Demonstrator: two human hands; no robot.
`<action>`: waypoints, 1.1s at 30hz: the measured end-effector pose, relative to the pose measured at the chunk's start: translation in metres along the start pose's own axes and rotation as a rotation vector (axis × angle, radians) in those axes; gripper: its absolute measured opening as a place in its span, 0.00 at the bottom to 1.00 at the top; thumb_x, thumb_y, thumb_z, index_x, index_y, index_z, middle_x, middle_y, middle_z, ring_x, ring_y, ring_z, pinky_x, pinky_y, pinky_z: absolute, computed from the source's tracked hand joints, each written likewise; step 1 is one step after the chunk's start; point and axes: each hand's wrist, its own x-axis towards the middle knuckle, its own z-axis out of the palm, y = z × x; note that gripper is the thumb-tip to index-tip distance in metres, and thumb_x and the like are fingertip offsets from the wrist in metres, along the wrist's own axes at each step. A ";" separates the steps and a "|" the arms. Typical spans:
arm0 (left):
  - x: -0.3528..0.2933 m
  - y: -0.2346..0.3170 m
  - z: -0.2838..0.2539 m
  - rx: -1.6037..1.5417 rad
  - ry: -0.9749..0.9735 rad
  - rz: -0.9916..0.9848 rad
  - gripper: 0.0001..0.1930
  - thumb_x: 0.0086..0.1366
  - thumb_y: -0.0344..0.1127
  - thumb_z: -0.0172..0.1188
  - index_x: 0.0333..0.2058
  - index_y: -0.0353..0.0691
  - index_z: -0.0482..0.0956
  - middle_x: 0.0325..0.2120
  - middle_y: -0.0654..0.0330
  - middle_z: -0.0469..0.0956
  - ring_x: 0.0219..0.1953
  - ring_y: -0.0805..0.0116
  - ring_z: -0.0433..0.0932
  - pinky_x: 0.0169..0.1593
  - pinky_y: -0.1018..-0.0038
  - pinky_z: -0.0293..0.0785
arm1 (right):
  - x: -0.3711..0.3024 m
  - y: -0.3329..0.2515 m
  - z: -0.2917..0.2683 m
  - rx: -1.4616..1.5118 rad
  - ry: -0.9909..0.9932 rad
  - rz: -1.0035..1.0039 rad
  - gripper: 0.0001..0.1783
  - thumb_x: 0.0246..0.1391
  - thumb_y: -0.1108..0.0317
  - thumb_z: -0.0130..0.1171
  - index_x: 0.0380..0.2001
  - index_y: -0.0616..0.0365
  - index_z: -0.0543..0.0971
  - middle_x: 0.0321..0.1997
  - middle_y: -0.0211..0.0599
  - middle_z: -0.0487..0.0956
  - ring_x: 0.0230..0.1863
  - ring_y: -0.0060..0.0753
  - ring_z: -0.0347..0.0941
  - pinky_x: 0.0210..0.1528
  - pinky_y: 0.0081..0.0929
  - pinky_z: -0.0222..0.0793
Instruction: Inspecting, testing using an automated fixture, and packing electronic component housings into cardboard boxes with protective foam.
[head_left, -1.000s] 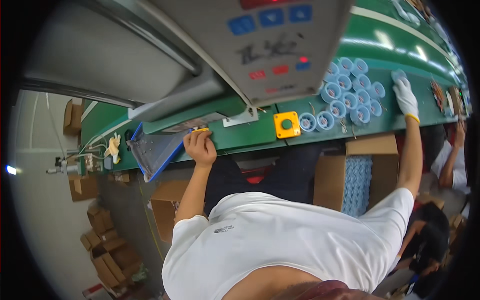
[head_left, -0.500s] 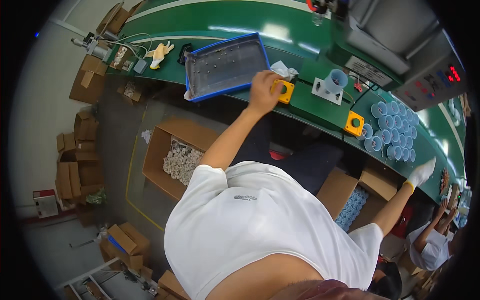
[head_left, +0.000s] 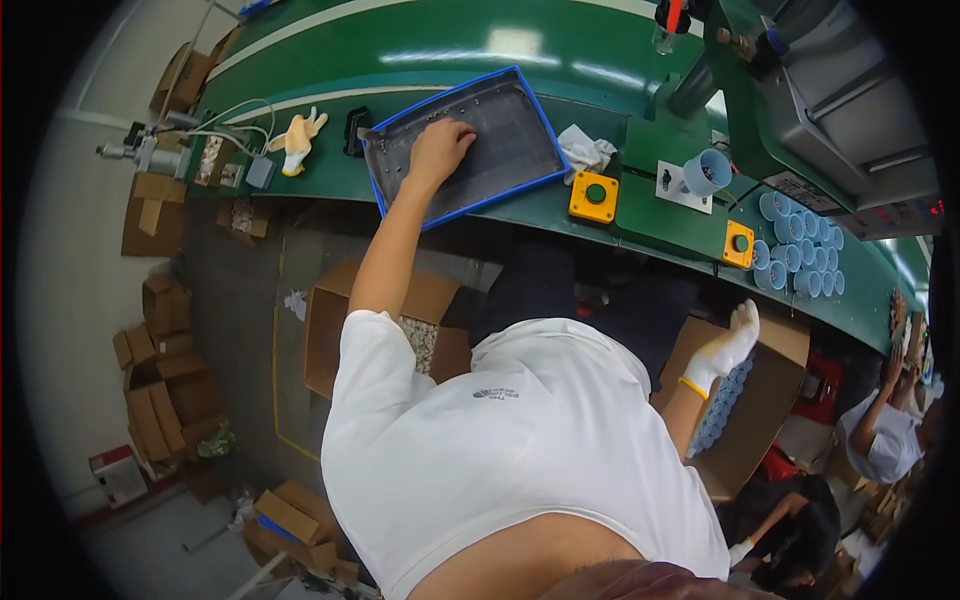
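My bare left hand point(head_left: 438, 150) is over the shallow blue-rimmed tray point(head_left: 514, 190), its fingers bent down and drawn together. Small dark metal parts point(head_left: 397, 168) are scattered on the tray's grey bottom beside it; whatever the fingertips hold is hidden. In a white glove with a yellow cuff, my right hand point(head_left: 724, 350) hangs in front of the bench edge with fingers stretched out and nothing seen in it. Below it, rows of light blue cups point(head_left: 722, 410) fill a cardboard box point(head_left: 752, 455).
Two yellow boxes with green push buttons, a left one point(head_left: 595, 197) and a right one point(head_left: 738, 244), flank a green machine base. A blue cup point(head_left: 707, 172) stands on its white plate point(head_left: 672, 190). Several filled cups point(head_left: 800, 240) crowd the bench at right. A loose glove point(head_left: 298, 140) lies at left.
My left hand has left the yellow button box and moved left into the tray. My right hand has come back from the bench edge at right to above the cardboard box.
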 end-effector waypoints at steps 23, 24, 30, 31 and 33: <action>0.064 0.308 0.021 -0.535 -0.205 0.477 0.21 0.56 0.44 0.73 0.46 0.42 0.83 0.38 0.49 0.84 0.41 0.43 0.83 0.43 0.55 0.81 | 0.064 -0.023 0.057 -0.568 -0.319 -0.458 0.22 0.61 0.69 0.63 0.59 0.57 0.78 0.65 0.46 0.75 0.66 0.52 0.67 0.70 0.46 0.61; 0.063 0.308 0.021 -0.506 -0.158 0.516 0.20 0.57 0.45 0.72 0.45 0.43 0.83 0.38 0.49 0.84 0.41 0.45 0.84 0.43 0.55 0.81 | 0.065 -0.022 0.058 -0.564 -0.312 -0.464 0.22 0.61 0.69 0.63 0.59 0.57 0.78 0.65 0.46 0.75 0.66 0.52 0.67 0.70 0.46 0.61; 0.063 0.315 0.004 -0.326 -0.322 0.435 0.18 0.56 0.50 0.71 0.39 0.43 0.86 0.35 0.50 0.86 0.39 0.49 0.86 0.44 0.57 0.84 | 0.062 -0.023 0.066 -0.567 -0.322 -0.498 0.22 0.62 0.71 0.61 0.59 0.61 0.77 0.64 0.50 0.74 0.66 0.54 0.66 0.71 0.46 0.59; 0.063 0.319 0.006 -0.275 -0.256 0.469 0.17 0.55 0.49 0.71 0.36 0.42 0.86 0.35 0.50 0.86 0.40 0.49 0.87 0.44 0.56 0.84 | 0.060 -0.019 0.064 -0.578 -0.300 -0.511 0.22 0.62 0.71 0.61 0.59 0.61 0.77 0.64 0.51 0.74 0.66 0.54 0.66 0.71 0.46 0.59; 0.064 0.320 0.010 -0.147 -0.178 0.540 0.24 0.55 0.54 0.73 0.45 0.46 0.86 0.37 0.50 0.86 0.42 0.47 0.85 0.46 0.56 0.82 | 0.057 -0.014 0.062 -0.547 -0.301 -0.514 0.22 0.64 0.70 0.60 0.60 0.62 0.77 0.65 0.51 0.74 0.67 0.53 0.66 0.71 0.46 0.58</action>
